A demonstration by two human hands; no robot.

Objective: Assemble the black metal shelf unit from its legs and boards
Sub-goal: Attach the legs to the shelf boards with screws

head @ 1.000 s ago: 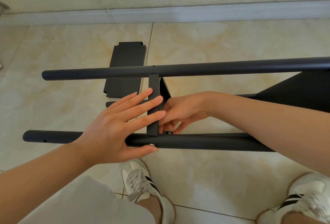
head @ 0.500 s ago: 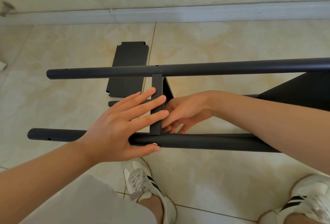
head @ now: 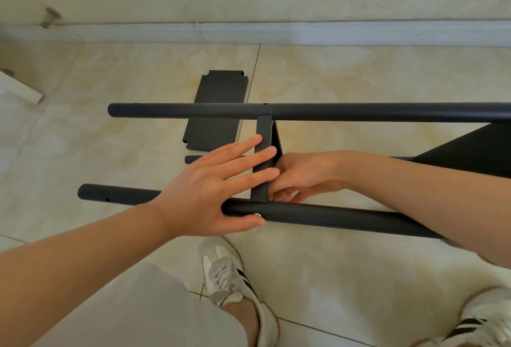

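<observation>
The left hand (head: 210, 189) presses flat on the board (head: 264, 130), thumb by the screw (head: 257, 215). The right hand (head: 304, 178) curls behind; grasp hidden.

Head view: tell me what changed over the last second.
Nothing was taken hold of or let go; only the view swung slightly left. The left hand stays flat across the edge of the upright board, thumb along the near leg; the right hand keeps its fingers curled at the board's near corner.

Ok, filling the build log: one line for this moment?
left hand: flat on upright board | right hand: curled by near leg | spare board: floor
</observation>
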